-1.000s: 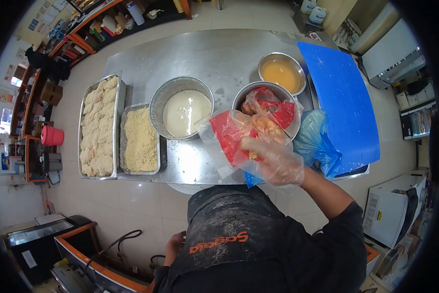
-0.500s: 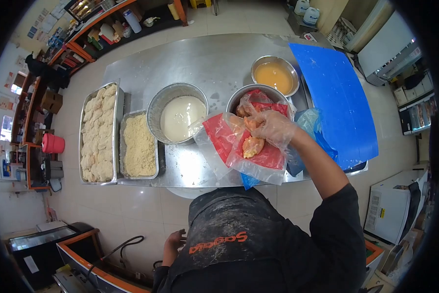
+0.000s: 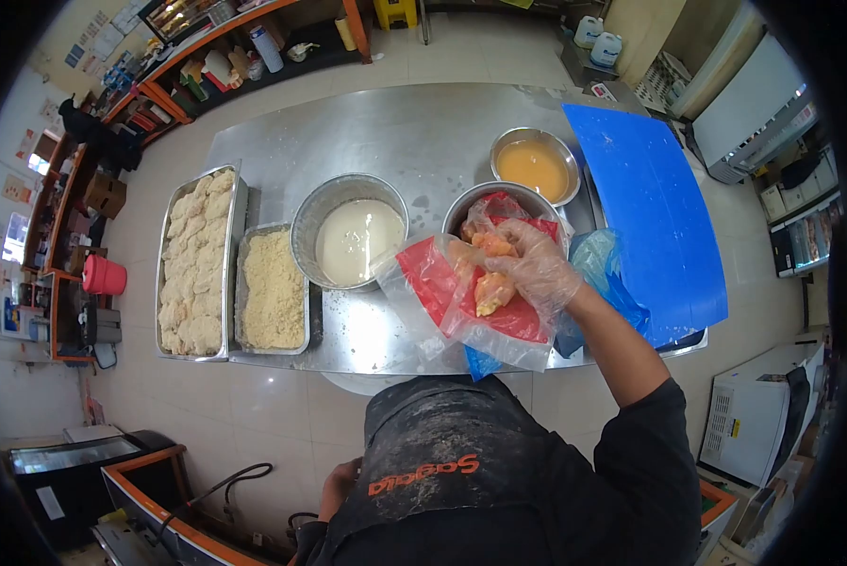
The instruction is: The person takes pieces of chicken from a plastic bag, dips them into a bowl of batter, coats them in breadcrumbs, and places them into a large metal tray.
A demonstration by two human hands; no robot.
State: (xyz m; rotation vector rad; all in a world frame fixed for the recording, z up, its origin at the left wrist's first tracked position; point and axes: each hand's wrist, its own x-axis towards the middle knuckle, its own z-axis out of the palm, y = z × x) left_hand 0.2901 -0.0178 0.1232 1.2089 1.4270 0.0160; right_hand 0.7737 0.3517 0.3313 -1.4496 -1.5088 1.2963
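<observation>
Red and clear plastic is spilling out of the metal bowl (image 3: 454, 215), and the bag (image 3: 422, 274) is hanging toward seven o'clock. The right hand (image 3: 542, 267) is wearing a see-through glove and is reaching over the bag from four o'clock. Its fingers are bending in close and holding an orange meat piece (image 3: 493, 244) just above the bag. A yellow meat piece (image 3: 494, 293) is lying on the plastic right under it, at six o'clock.

The left hand (image 3: 340, 488) is hanging low by the dark apron (image 3: 442, 443), well apart from the table (image 3: 367, 123) — I am not seeing its fingers well enough to tell if they are wide or narrow.

From the metal bowl, a bowl of orange water (image 3: 535, 170) is sitting at one o'clock, and a blue sheet (image 3: 650, 217) is lying at three. A blue bag (image 3: 595, 257) is bunching up at four. A pot of white goo (image 3: 356, 236) is standing at nine. Farther along at eight, a tray of crumbs (image 3: 273, 294) is resting beside a long tray of lumpy pieces (image 3: 197, 269).
</observation>
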